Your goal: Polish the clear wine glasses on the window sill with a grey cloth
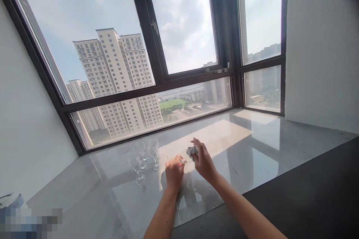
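Over the glossy grey windowsill (134, 201), my left hand (174, 171) is closed around the lower part of a clear stemmed glass (183, 155), which lies tilted with its bowl toward the right. My right hand (204, 161) pinches a bunched grey cloth (192, 152) against the glass's bowl end, with some fingers raised. How far the cloth reaches into the bowl I cannot tell. Left of my hands stand several clear stemmed glasses (140, 175) in a close group, upright on the sill.
A dark-framed window (196, 82) with a handle (153, 26) rises behind the sill. White walls (316, 52) close in both sides. The sill's front edge (269, 179) drops to a dark face. At lower left sits a partly seen, blurred-out container (12, 201).
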Tool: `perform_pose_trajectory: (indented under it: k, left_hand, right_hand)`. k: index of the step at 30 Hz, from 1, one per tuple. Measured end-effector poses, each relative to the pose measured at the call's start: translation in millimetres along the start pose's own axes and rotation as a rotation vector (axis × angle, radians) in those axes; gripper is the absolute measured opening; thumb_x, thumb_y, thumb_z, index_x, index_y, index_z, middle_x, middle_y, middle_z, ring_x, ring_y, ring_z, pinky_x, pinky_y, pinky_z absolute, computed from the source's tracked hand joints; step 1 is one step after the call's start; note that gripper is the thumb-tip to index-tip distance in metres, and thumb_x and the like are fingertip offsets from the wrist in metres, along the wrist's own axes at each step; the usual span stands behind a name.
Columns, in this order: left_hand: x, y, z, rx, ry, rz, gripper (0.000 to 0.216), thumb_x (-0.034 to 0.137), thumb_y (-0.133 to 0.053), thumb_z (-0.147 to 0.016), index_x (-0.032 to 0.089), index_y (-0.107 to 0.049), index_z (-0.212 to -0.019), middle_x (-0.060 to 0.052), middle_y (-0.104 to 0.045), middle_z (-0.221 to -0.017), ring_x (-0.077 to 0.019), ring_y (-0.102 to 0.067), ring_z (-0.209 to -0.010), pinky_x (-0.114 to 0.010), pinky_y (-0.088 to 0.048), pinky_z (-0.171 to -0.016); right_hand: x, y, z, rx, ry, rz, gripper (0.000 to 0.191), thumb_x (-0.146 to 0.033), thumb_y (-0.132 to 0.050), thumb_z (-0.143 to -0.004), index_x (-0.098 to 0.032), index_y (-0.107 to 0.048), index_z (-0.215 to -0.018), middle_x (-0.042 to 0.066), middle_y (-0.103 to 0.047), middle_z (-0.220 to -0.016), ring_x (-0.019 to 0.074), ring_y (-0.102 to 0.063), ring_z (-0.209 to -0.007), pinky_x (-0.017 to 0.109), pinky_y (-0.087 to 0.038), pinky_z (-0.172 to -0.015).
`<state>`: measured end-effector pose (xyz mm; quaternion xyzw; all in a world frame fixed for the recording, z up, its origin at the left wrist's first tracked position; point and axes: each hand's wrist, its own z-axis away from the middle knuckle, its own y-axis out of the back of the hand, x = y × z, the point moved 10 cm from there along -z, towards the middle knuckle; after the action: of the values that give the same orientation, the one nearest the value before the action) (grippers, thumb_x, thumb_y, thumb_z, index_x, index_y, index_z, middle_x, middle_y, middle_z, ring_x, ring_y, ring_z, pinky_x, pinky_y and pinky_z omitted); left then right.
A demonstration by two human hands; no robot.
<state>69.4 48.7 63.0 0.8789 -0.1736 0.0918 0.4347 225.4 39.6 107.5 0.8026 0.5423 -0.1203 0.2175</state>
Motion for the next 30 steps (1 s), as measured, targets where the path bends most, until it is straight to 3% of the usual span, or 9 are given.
perform_pose_trajectory:
  k: [3, 7, 11, 14, 17, 21, 24, 30]
  left_hand:
    - [-1, 2, 0, 0.02, -0.003, -0.01, 0.007, 0.021, -0.055, -0.092, 0.023, -0.061, -0.091, 0.0, -0.07, -0.086, -0.0182, -0.065, -0.082, -0.029, -0.039, -0.077]
    - [-4, 1, 1, 0.031, 0.004, -0.005, 0.006, 0.024, -0.055, -0.092, 0.022, -0.061, -0.088, 0.001, -0.069, -0.082, -0.017, -0.064, -0.079, -0.03, -0.04, -0.078]
    - [-6, 2, 3, 0.049, 0.017, -0.044, 0.008, 0.025, -0.055, -0.092, 0.023, -0.061, -0.088, -0.001, -0.069, -0.086, -0.0185, -0.063, -0.084, -0.032, -0.039, -0.081]
    - [-7, 5, 4, 0.055, 0.046, -0.102, 0.013, 0.023, -0.052, -0.092, 0.023, -0.062, -0.085, -0.002, -0.069, -0.086, -0.0207, -0.062, -0.087, -0.034, -0.038, -0.082]
    - [-6, 8, 4, 0.059, 0.055, -0.14, 0.018, 0.019, -0.049, -0.092, 0.023, -0.063, -0.081, -0.003, -0.069, -0.085, -0.0221, -0.06, -0.089, -0.036, -0.037, -0.084]
    - [-3, 7, 4, 0.058, 0.026, -0.154, 0.021, 0.019, -0.048, -0.092, 0.023, -0.063, -0.079, -0.003, -0.068, -0.08, -0.0225, -0.059, -0.087, -0.036, -0.036, -0.084]
    - [1, 6, 3, 0.058, -0.017, -0.151, 0.022, 0.019, -0.047, -0.092, 0.024, -0.063, -0.079, -0.003, -0.068, -0.079, -0.0218, -0.058, -0.084, -0.036, -0.035, -0.083]
    - [15, 19, 3, 0.13, -0.074, -0.246, 0.024, 0.009, -0.046, -0.087, 0.023, -0.065, -0.08, -0.002, -0.067, -0.077, -0.0216, -0.057, -0.084, -0.043, -0.03, -0.099]
  right_hand:
    - [-7, 1, 8, 0.076, 0.078, 0.103, 0.056, -0.004, -0.041, -0.088, -0.026, -0.038, -0.14, 0.012, -0.061, -0.121, 0.0254, -0.056, -0.115, 0.042, -0.056, -0.085]
    - [-2, 1, 11, 0.08, 0.042, 0.103, 0.047, -0.009, -0.04, -0.091, -0.024, -0.04, -0.135, 0.01, -0.063, -0.107, 0.024, -0.06, -0.101, 0.04, -0.056, -0.079]
    - [-2, -8, 13, -0.113, 0.016, 0.036, 0.056, -0.015, -0.051, -0.088, -0.024, -0.032, -0.14, 0.011, -0.063, -0.111, 0.0251, -0.06, -0.103, 0.045, -0.052, -0.091]
    - [-2, -16, 19, -0.286, -0.009, -0.008, 0.067, -0.011, -0.053, -0.08, -0.024, -0.029, -0.141, 0.012, -0.062, -0.115, 0.0264, -0.059, -0.107, 0.048, -0.05, -0.095]
    - [5, -19, 26, -0.338, -0.062, -0.044, 0.069, -0.004, -0.048, -0.076, -0.025, -0.031, -0.14, 0.011, -0.062, -0.114, 0.0251, -0.059, -0.106, 0.046, -0.05, -0.094]
    - [20, -19, 30, -0.274, -0.158, -0.1, 0.066, -0.004, -0.046, -0.075, -0.026, -0.037, -0.136, 0.007, -0.064, -0.109, 0.0208, -0.062, -0.098, 0.038, -0.051, -0.089]
    - [33, -13, 29, -0.158, -0.253, -0.137, 0.06, -0.007, -0.048, -0.076, -0.025, -0.038, -0.132, 0.003, -0.065, -0.099, 0.0173, -0.063, -0.083, 0.031, -0.051, -0.078]
    - [56, -15, 31, -0.081, -0.425, -0.18, 0.062, -0.012, -0.053, -0.067, -0.023, -0.04, -0.127, -0.002, -0.064, -0.085, 0.015, -0.06, -0.068, 0.028, -0.048, -0.068]
